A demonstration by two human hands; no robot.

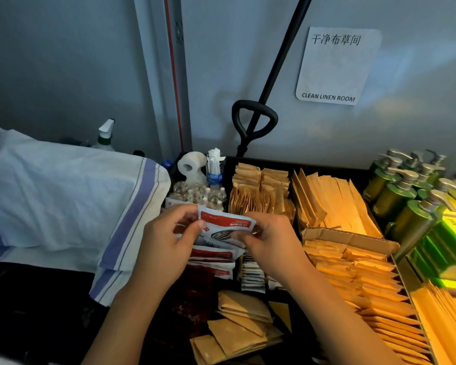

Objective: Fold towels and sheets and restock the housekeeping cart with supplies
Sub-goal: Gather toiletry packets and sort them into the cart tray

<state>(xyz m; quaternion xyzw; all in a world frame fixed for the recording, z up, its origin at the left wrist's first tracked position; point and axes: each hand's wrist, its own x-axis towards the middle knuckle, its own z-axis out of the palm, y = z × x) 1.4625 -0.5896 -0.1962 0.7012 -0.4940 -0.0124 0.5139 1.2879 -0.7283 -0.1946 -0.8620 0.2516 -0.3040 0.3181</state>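
- The cart tray (295, 162) holds rows of tan packets (353, 275) in its compartments; green pump bottles (395, 196) stand at its right edge.
- Small vials (195, 196) and a paper roll (191, 164) fill the far-left corner.
- The left hand (166, 243) and right hand (271, 241) both pinch one sachet (225, 225), red and white, above a stack of like sachets (213, 259).

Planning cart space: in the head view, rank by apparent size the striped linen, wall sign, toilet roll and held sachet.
1. striped linen
2. wall sign
3. held sachet, nearer the camera, so unsure
4. toilet roll
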